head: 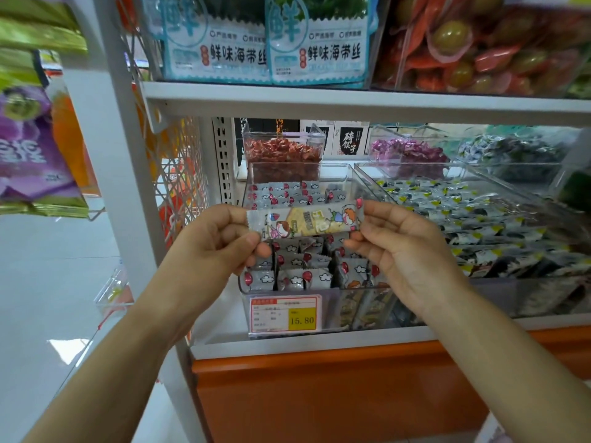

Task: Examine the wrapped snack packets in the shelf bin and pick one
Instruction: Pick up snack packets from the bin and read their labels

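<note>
Both hands are raised before the shelf; left hand [220, 238] pinches the left crimped end of one snack packet [307, 223] between thumb and curled fingers; right hand [399, 247] pinches the right end likewise; the hands stand apart, joined only by the packet. Packet held level and taut, printed face toward the camera, lifted clear in front of the shelf bin [297, 165]. Bin of clear plastic, holding many loose packets [303, 276] in similar grey wrap with red balloons; price tag [284, 313] fixed to its front wall; neighbouring bin [415, 166] to the right holds dark wrappers with yellow corners.

Step judged: examination of a candidate; choice probably not yet settled.

Hazards, as judgement: each grip falls on a thin, slick seam, so a relaxed pinch on either side could let that end swing down and slip free; a dropped packet would fall among near-identical ones in the bin, or miss the front wall and reach the floor; pulling the ends outward too firmly could strain or split a seal.
</note>
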Motion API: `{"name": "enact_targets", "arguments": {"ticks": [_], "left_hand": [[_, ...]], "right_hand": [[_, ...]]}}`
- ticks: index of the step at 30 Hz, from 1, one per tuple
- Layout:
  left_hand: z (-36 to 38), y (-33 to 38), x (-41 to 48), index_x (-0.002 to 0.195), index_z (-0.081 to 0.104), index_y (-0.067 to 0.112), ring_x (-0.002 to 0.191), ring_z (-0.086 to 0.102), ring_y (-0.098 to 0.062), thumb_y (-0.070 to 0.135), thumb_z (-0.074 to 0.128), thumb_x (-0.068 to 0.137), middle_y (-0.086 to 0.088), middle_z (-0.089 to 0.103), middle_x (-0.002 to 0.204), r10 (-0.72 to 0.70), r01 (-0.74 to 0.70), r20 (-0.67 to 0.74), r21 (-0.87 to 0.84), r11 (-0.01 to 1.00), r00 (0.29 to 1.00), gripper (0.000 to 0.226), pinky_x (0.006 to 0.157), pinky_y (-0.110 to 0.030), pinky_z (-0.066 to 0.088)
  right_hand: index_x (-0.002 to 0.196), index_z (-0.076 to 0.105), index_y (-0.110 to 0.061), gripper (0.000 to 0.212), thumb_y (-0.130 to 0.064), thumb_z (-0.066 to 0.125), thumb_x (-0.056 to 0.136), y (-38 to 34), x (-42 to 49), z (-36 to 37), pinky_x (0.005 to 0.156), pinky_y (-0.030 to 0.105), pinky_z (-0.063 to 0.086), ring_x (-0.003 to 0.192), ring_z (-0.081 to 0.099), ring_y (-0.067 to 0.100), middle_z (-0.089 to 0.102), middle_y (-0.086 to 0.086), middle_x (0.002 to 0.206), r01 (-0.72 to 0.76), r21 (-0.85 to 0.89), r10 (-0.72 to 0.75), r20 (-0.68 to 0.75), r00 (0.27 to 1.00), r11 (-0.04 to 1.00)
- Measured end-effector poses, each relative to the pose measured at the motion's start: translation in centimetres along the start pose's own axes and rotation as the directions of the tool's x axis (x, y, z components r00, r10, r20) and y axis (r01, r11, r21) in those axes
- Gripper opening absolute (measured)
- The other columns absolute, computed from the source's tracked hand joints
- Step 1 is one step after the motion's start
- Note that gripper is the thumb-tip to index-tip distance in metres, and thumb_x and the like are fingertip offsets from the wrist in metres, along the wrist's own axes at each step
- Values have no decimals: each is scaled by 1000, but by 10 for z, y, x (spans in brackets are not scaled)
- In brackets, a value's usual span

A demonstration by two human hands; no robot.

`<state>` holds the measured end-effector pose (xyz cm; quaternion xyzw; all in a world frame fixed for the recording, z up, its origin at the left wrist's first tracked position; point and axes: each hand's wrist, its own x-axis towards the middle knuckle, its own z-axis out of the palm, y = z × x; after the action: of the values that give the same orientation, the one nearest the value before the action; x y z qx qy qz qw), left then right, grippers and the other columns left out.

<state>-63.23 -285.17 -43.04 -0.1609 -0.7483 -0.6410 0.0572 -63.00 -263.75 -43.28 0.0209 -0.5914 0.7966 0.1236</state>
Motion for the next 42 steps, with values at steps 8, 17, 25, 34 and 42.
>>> {"name": "enact_targets", "arguments": {"ticks": [8,17,25,34,42], "left_hand": [[2,6,-2,95,63,13,61,62,-9,52,58,63,0,70,72,-22,22,-5,24,999,1000,51,52,-18,49],[6,4,-3,108,60,26,77,70,-17,34,65,66,-5,69,91,8,-8,0,35,999,1000,43,70,-36,59],[8,1,-3,108,58,40,86,60,-3,34,68,73,11,63,92,136,-128,-12,274,953,991,37,73,-16,53],[9,3,-2,94,51,49,80,52,4,42,69,66,15,52,90,224,-213,24,417,884,974,34,70,-9,46],[14,11,-3,91,60,41,84,54,2,58,57,67,17,55,92,183,-176,19,387,905,983,30,67,-18,50]], "right_hand": [[85,63,-15,27,10,54,87,0,-7,4,65,23,57,67,69,14,66,1,77,295,-371,-290,71,954,881],[99,69,-23,17,-14,61,86,1,-10,7,69,22,56,85,69,14,69,1,94,264,-337,-202,208,957,904],[84,73,-22,14,-9,70,79,-4,-5,3,65,14,51,77,67,6,72,-6,81,251,-370,-187,201,962,895],[68,75,-25,18,-12,68,79,-9,0,-1,62,21,53,72,66,7,71,-6,72,172,-353,-101,209,973,920],[69,70,-29,17,-15,68,80,-8,-3,5,63,6,45,68,62,-4,69,-15,71,339,-468,-263,221,939,816]]}}
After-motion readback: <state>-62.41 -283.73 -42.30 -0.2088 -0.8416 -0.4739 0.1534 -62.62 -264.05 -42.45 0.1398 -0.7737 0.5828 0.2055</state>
